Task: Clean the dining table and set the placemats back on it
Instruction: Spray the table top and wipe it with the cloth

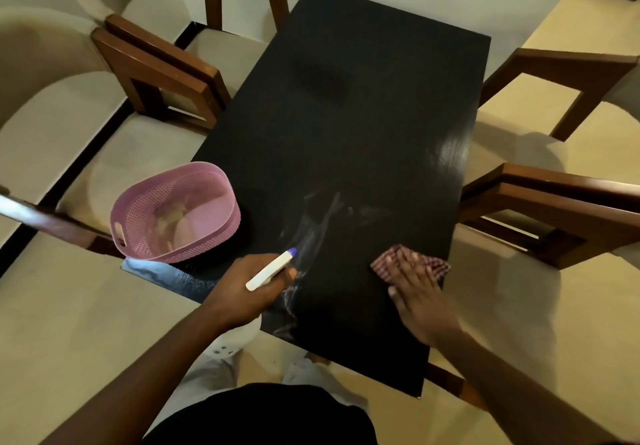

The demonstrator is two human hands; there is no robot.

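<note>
The head camera looks steeply down and forward (wide-angle, close in) along the dark table [346, 115].

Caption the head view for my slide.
Left hand mists the black dining table from a white spray bottle while the right hand presses a checked cloth flat; pink basket alongside.

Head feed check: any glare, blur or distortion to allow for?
Head view: glare on the black table at its right edge and corner by the pink basket; mist hangs ahead of the spray bottle in the left hand; right hand on the cloth looks soft; wide-angle lens bends the chairs.
</note>
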